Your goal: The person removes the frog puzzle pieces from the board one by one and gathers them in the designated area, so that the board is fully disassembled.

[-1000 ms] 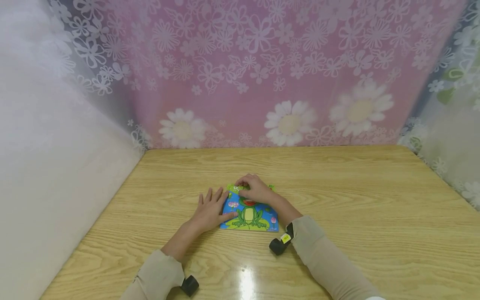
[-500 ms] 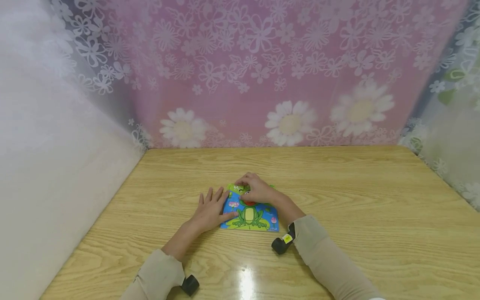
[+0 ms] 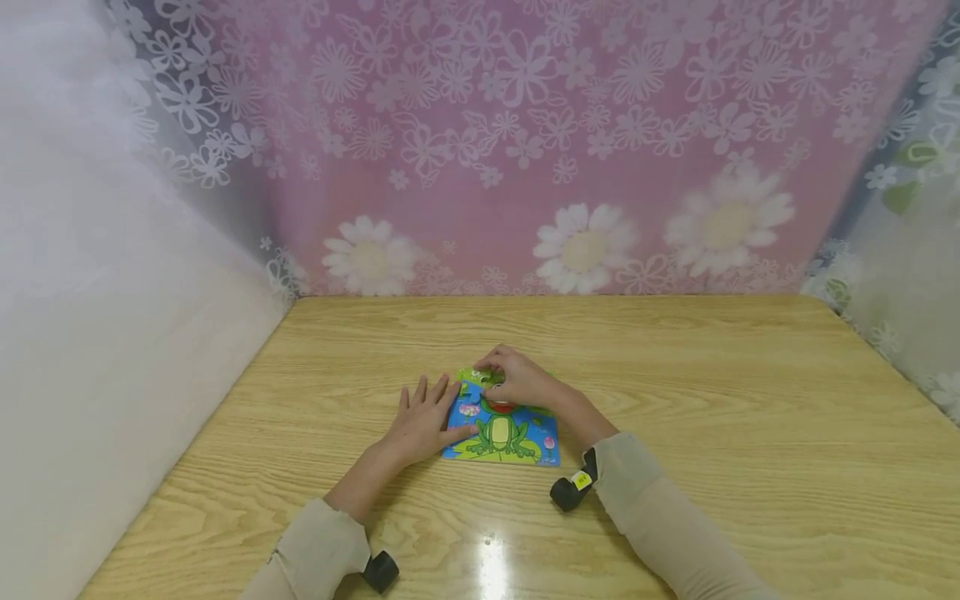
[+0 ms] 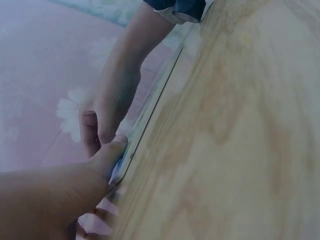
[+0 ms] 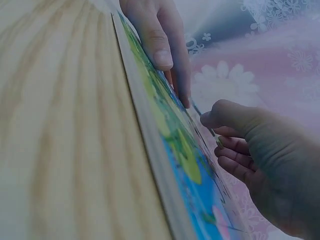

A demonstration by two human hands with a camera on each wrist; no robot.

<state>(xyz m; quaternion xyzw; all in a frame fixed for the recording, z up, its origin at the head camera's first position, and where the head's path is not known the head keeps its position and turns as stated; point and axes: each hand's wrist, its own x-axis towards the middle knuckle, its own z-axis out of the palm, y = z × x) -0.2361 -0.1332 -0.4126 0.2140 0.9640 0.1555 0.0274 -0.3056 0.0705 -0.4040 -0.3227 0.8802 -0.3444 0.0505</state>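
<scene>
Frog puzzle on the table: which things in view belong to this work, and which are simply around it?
Belong to the work:
- Frog puzzle
- Left hand, thumb resting on it
- Right hand, pinching a thin piece

Simply around it:
- Wood-grain table, as support
- Flowered backdrop
- Black wrist cameras, worn

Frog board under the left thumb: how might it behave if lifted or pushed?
The frog board is probably stiff, as its edge runs straight in both wrist views. Pushed, it would likely slide rather than tip, lying flat on the table. The thin piece pinched in the right hand suggests loose parts that might spill.
</scene>
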